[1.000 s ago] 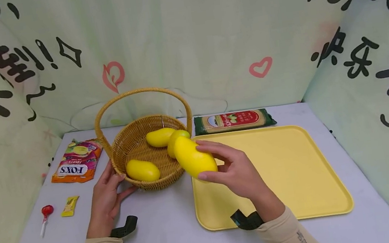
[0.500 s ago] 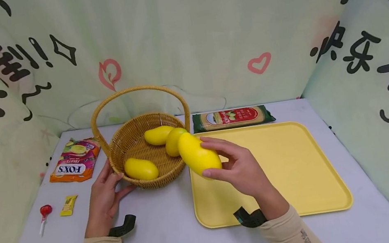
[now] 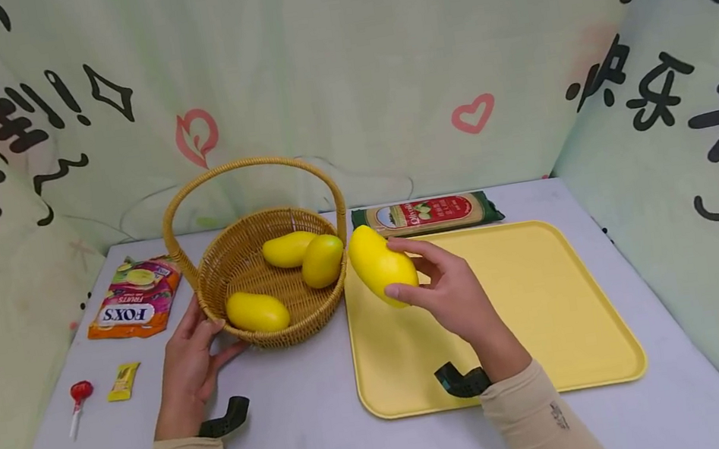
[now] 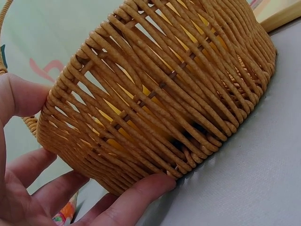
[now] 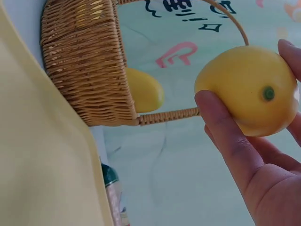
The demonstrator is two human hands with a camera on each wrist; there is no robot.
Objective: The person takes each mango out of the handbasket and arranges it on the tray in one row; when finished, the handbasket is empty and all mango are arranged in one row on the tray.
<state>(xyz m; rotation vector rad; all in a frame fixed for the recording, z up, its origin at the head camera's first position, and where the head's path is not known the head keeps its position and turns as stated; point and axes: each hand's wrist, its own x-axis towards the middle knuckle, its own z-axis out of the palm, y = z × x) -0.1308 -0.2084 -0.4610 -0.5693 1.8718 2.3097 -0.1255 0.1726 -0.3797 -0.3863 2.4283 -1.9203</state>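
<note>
My right hand (image 3: pixel 455 291) holds a yellow mango (image 3: pixel 380 264) between thumb and fingers, above the left edge of the yellow tray (image 3: pixel 550 305). Its small green stem spot shows in the right wrist view on the mango (image 5: pixel 254 92). A round wicker basket (image 3: pixel 305 329) with a tall arched handle stands left of the tray. Inside lie three more mangoes (image 3: pixel 258 312), two of them side by side at the right. My left hand (image 3: pixel 188 371) grips the basket's near left side; in the left wrist view the thumb is at the rim and fingers lie along the woven wall (image 4: pixel 160 89).
Left of the basket lies a Fox's candy bag (image 3: pixel 135 298). Nearer on the white table (image 3: pixel 292 433) are a red lollipop (image 3: pixel 81 391) and a small yellow wrapped sweet (image 3: pixel 123 382). A green-ended noodle pack (image 3: pixel 430 214) lies behind the tray. Printed curtains (image 3: pixel 337 66) enclose the table.
My right hand has carried the mango from over the basket's right rim rightward and slightly up, away from the basket. The left hand keeps its place at the basket. The head view has shifted a little.
</note>
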